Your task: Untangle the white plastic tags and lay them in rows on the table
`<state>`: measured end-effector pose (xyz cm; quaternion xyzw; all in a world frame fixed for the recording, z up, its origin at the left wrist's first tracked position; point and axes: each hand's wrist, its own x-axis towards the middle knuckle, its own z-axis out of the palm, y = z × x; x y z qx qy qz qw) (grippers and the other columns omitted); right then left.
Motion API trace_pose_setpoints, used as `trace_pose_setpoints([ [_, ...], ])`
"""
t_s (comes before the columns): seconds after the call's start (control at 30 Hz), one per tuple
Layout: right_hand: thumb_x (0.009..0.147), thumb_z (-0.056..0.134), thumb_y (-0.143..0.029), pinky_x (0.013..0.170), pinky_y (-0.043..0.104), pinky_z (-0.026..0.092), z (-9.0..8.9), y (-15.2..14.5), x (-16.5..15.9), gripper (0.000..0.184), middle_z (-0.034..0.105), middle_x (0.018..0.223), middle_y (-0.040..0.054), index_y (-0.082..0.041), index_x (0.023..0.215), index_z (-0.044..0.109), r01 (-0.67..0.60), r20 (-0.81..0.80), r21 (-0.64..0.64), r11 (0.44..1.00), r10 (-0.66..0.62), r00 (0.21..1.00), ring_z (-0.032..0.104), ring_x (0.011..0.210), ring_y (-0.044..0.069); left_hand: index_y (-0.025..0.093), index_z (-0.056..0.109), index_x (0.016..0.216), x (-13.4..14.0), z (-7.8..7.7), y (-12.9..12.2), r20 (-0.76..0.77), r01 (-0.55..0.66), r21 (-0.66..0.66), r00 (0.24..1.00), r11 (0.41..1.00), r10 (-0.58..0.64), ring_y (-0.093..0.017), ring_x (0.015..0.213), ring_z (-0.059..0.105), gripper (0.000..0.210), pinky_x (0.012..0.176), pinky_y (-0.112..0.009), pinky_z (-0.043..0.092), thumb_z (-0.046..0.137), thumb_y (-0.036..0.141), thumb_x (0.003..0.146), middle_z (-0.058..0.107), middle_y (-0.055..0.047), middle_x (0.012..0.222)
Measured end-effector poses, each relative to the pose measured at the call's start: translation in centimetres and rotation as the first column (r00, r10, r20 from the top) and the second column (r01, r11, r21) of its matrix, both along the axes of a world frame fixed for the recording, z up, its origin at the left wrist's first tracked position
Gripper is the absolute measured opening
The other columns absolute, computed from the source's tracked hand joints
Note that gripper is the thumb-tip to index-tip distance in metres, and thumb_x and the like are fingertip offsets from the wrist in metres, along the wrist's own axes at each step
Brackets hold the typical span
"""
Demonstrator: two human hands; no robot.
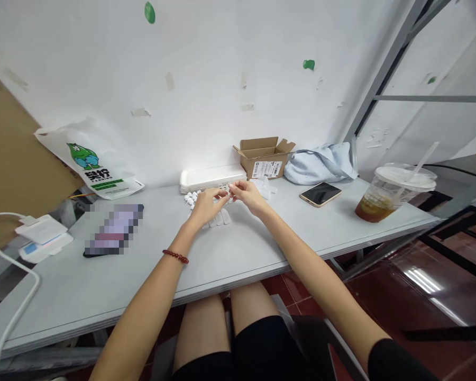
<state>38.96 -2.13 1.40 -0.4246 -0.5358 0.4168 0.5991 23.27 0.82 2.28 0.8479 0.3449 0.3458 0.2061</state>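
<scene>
Head view: translucent, round-ended pieces (218, 218) lie near the left hand (211, 204).

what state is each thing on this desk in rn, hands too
left hand, fingers curled, grip unclear
right hand, fingertips close to the left's, any held piece too small to tell
white rounded pieces, loose in a cluster
cardboard box, open at the top
phone near the cup, lying flat, screen dark
phone at left, lying flat, screen blurred out
drink cup, lidded, straw in, partly full
</scene>
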Motion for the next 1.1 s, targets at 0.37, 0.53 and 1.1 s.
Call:
trace_pose_setpoints([
  [0.37, 0.070, 0.068, -0.046, 0.071, 0.029, 0.047, 0.3, -0.1, 1.0, 0.031, 0.058, 0.068, -0.0008, -0.017, 0.071, 0.055, -0.020, 0.006, 0.019, 1.000, 0.020, 1.000, 0.056, 0.068, 0.012, 0.019, 0.071, 0.072, 0.1, 0.1, -0.3, 0.092, 0.015, -0.084, 0.996, 0.996, -0.008, -0.020, 0.082, 0.061, 0.023, 0.069, -0.030, 0.044, 0.056, 0.036, 0.076, 0.072, -0.004, 0.084],
  [0.53, 0.080, 0.054, -0.019, 0.082, 0.033, 0.045, -0.2, 0.8, 3.1, 0.008, 0.065, 0.089, 0.0062, -0.016, 0.083, 0.061, 0.443, 0.480, 0.168, 0.881, -0.465, 0.744, 0.058, 0.083, 0.017, 0.017, 0.070, 0.075, -0.1, -0.2, 0.6, 0.239, -0.121, -0.119, 0.960, 0.986, 0.146, -0.018, 0.077, 0.059, 0.025, 0.069, -0.029, 0.045, 0.056, 0.038, 0.074, 0.070, -0.005, 0.085],
  [1.1, 0.085, 0.047, -0.010, 0.094, 0.047, 0.034, -1.7, 0.5, 3.3, 0.046, 0.052, 0.135, 0.0126, -0.021, 0.130, 0.053, 0.419, 0.961, 0.166, 0.893, -0.242, 0.137, 0.036, 0.126, 0.031, 0.018, 0.065, 0.069, -0.2, -0.7, 0.9, 0.262, -0.126, -0.177, 0.950, 0.976, 0.170, -0.019, 0.076, 0.062, 0.021, 0.076, -0.031, 0.046, 0.055, 0.035, 0.074, 0.070, -0.003, 0.074],
])
